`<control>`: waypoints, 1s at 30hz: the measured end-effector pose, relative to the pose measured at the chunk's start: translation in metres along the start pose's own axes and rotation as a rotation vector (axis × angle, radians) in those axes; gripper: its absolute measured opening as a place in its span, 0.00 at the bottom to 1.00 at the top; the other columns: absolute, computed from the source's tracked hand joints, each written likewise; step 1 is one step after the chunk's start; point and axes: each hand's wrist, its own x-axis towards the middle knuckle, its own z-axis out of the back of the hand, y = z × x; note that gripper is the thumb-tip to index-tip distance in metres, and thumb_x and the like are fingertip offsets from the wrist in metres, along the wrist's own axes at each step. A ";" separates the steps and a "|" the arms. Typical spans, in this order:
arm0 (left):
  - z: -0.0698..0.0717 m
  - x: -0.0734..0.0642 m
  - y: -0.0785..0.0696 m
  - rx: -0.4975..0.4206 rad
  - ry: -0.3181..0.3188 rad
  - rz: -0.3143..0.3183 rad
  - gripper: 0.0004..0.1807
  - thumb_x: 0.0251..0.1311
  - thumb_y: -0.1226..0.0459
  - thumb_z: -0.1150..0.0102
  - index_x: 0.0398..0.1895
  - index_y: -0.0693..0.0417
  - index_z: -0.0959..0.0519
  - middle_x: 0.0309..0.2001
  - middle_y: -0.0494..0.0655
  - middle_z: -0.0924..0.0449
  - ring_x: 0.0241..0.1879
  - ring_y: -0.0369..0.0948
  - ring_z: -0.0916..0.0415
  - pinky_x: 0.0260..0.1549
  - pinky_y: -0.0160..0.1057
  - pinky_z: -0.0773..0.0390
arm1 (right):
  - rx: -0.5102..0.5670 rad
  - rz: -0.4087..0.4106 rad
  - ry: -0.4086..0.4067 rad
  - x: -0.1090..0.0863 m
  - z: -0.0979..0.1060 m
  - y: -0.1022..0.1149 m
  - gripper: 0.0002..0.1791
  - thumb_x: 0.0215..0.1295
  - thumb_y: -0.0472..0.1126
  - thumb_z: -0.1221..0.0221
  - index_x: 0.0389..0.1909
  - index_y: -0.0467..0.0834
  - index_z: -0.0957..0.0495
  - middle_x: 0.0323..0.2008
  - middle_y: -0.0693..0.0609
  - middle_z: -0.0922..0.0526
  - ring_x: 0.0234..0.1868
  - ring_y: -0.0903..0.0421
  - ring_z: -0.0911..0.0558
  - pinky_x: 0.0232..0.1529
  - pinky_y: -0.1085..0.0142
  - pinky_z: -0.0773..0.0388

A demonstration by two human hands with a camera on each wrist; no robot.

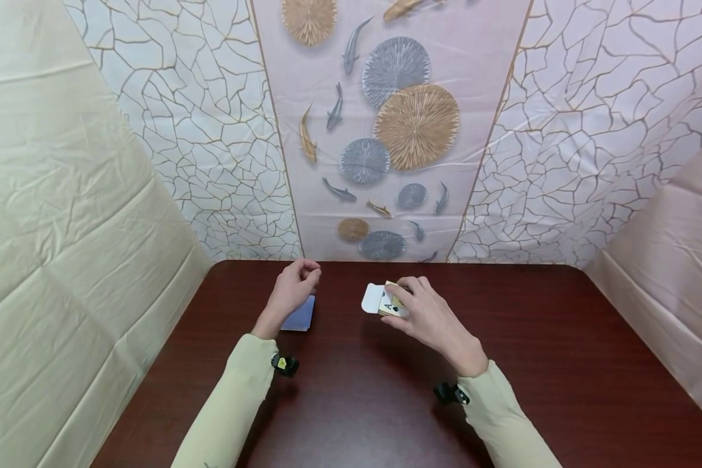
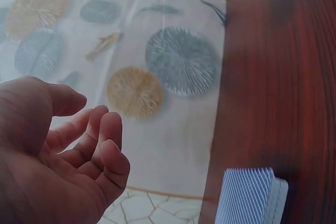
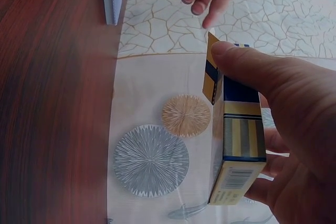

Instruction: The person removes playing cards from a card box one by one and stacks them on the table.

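Observation:
My right hand point(image 1: 429, 315) grips a playing-card box point(image 3: 244, 137) above the table, thumb on one side and fingers round the other. The box is navy and gold with a barcode on its end; its top flap point(image 3: 210, 72) stands open. In the head view the white inside of that flap point(image 1: 372, 298) points left, beside an ace design point(image 1: 389, 307). My left hand point(image 1: 291, 287) holds nothing, its fingers loosely curled. Under and beside it, a squared deck of blue-backed cards point(image 1: 300, 316) lies on the table, partly hidden by the wrist in the head view.
The dark red-brown wooden table point(image 1: 351, 403) reaches back to a patterned cloth backdrop point(image 1: 380, 130). Pale cloth walls point(image 1: 52, 227) stand on both sides. Each wrist wears a small black camera point(image 1: 285, 365) on a strap.

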 end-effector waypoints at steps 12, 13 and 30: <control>-0.024 -0.009 -0.017 -0.095 0.008 -0.074 0.10 0.69 0.59 0.46 0.48 0.50 0.22 0.32 0.48 0.20 0.29 0.41 0.19 0.34 0.38 0.19 | 0.005 0.008 -0.021 0.000 -0.003 0.000 0.31 0.47 0.52 0.25 0.52 0.45 0.20 0.45 0.45 0.21 0.42 0.48 0.26 0.36 0.58 0.23; -0.027 -0.010 -0.019 -0.104 0.012 -0.081 0.09 0.69 0.59 0.45 0.48 0.51 0.22 0.32 0.50 0.20 0.28 0.41 0.19 0.33 0.38 0.19 | 0.005 0.008 -0.021 0.000 -0.003 0.000 0.31 0.47 0.52 0.25 0.52 0.45 0.20 0.45 0.45 0.21 0.42 0.48 0.26 0.36 0.58 0.23; -0.060 -0.016 -0.042 -0.194 0.115 -0.090 0.10 0.68 0.62 0.44 0.49 0.55 0.23 0.33 0.55 0.19 0.30 0.49 0.20 0.29 0.35 0.22 | 0.007 -0.009 0.031 0.000 -0.005 0.002 0.30 0.50 0.52 0.26 0.54 0.46 0.20 0.47 0.45 0.21 0.44 0.48 0.26 0.40 0.58 0.23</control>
